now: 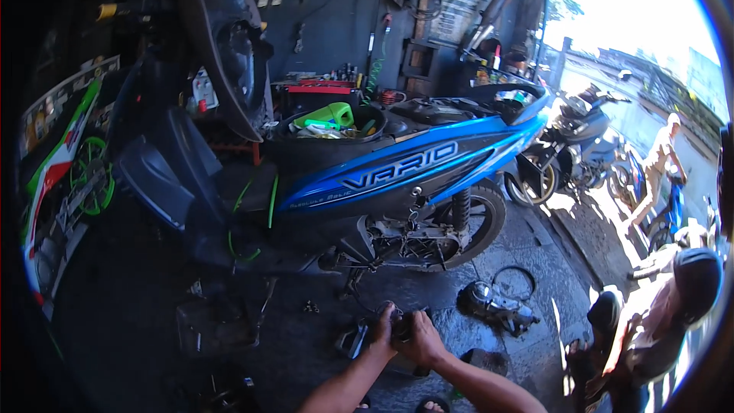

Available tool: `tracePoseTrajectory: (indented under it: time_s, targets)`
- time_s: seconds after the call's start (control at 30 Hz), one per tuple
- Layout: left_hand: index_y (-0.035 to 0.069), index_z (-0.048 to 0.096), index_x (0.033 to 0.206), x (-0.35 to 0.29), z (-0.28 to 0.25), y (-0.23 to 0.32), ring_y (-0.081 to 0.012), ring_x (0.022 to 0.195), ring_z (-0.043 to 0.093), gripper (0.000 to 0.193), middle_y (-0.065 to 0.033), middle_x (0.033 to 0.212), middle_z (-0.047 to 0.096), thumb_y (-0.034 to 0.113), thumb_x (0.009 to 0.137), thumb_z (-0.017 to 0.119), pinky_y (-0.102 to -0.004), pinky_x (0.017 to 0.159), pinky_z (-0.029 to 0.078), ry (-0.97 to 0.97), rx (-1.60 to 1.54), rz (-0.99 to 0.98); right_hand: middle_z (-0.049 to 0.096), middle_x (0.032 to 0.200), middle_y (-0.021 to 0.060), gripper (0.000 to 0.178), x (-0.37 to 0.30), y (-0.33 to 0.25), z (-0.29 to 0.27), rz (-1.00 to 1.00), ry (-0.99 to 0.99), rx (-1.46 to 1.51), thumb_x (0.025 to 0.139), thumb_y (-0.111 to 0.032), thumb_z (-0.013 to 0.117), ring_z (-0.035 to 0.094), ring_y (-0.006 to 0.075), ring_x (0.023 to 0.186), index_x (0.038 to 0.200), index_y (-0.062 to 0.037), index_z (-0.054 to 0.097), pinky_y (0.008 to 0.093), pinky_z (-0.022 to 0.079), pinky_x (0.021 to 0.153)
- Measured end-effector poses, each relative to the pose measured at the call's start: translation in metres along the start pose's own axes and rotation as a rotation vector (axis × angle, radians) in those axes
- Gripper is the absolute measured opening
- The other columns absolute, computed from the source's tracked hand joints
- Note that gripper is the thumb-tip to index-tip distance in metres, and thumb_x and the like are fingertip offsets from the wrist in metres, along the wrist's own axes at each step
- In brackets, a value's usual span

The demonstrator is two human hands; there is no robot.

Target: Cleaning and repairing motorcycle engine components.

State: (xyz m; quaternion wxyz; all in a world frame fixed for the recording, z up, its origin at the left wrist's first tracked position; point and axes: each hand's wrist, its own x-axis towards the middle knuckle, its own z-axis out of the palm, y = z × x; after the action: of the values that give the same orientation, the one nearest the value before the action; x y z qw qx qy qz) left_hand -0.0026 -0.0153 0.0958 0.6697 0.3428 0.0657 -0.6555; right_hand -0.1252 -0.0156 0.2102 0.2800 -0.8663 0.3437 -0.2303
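Note:
Low in front of me, my left hand (385,330) and my right hand (420,338) are close together, both closed around a small dark part. The hands mostly cover that part, and I cannot make out its kind. Just beyond them stands a blue and black scooter (321,191) with its seat raised and the mechanism by its rear wheel (489,218) exposed. A metal piece (352,339) lies on the floor to the left of my left hand. Off to the right of my hands is a removed metal engine cover (493,306), with a thin black ring (514,268) beside it.
Small bolts (310,307) lie on the dark floor left of my hands. A green object (330,116) sits in the scooter's open compartment. A person in a dark cap (697,275) is at the right, near parked motorcycles (581,134). Green bodywork (69,138) stands far left.

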Motion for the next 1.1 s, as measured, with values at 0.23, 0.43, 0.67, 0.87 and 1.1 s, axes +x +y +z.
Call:
tracePoseTrajectory:
  time_s: [0.23, 0.43, 0.67, 0.87, 1.1]
  targets:
    - [0.010, 0.062, 0.116, -0.031, 0.036, 0.050, -0.0305, 0.107, 0.063, 0.062, -0.0130, 0.117, 0.065, 0.063, 0.094, 0.040, -0.0464, 0.095, 0.050, -0.194, 0.133, 0.074, 0.054, 0.105, 0.0249, 0.055, 0.031, -0.030, -0.018, -0.084, 0.003, -0.093, 0.070, -0.032, 0.076, 0.055, 0.0444, 0.106, 0.105, 0.0012, 0.049, 0.0486, 0.046, 0.091]
    - [0.013, 0.062, 0.120, -0.053, 0.047, 0.081, -0.0303, 0.113, 0.060, 0.062, -0.0129, 0.123, 0.064, 0.064, 0.094, 0.038, -0.0491, 0.099, 0.046, -0.164, 0.368, 0.008, 0.054, 0.109, 0.0240, 0.053, 0.029, -0.039, -0.013, 0.004, 0.078, 0.034, 0.070, -0.027, 0.073, 0.055, 0.0435, 0.108, 0.108, 0.0017, 0.049, 0.0488, 0.048, 0.093]
    - [0.011, 0.064, 0.089, -0.051, 0.045, 0.054, -0.0204, 0.072, 0.067, 0.040, -0.0076, 0.086, 0.068, 0.050, 0.086, 0.069, -0.0372, 0.068, 0.058, 0.158, 0.831, -0.025, 0.053, 0.112, 0.0237, 0.055, -0.046, -0.016, 0.038, 0.325, 0.597, 0.547, 0.072, -0.021, 0.076, 0.055, 0.0428, 0.107, 0.119, -0.0027, 0.054, 0.0475, 0.048, 0.090]
    - [0.012, 0.064, 0.084, -0.019, 0.074, -0.033, -0.0210, 0.068, 0.065, 0.039, -0.0076, 0.080, 0.067, 0.050, 0.084, 0.071, -0.0365, 0.067, 0.057, 0.145, 1.011, -0.144, 0.053, 0.114, 0.0222, 0.060, -0.075, 0.037, 0.040, 0.589, 0.832, 0.590, 0.069, -0.011, 0.078, 0.053, 0.0423, 0.108, 0.122, -0.0017, 0.052, 0.0480, 0.047, 0.092]
    - [0.011, 0.068, 0.087, 0.002, 0.074, -0.079, -0.0199, 0.078, 0.067, 0.037, -0.0066, 0.086, 0.070, 0.048, 0.085, 0.072, -0.0367, 0.077, 0.056, -0.004, 0.963, -0.436, 0.055, 0.121, 0.0144, 0.062, -0.102, 0.077, 0.025, 0.722, 0.744, 0.441, 0.068, -0.013, 0.080, 0.051, 0.0368, 0.115, 0.124, -0.0067, 0.055, 0.0477, 0.041, 0.097]
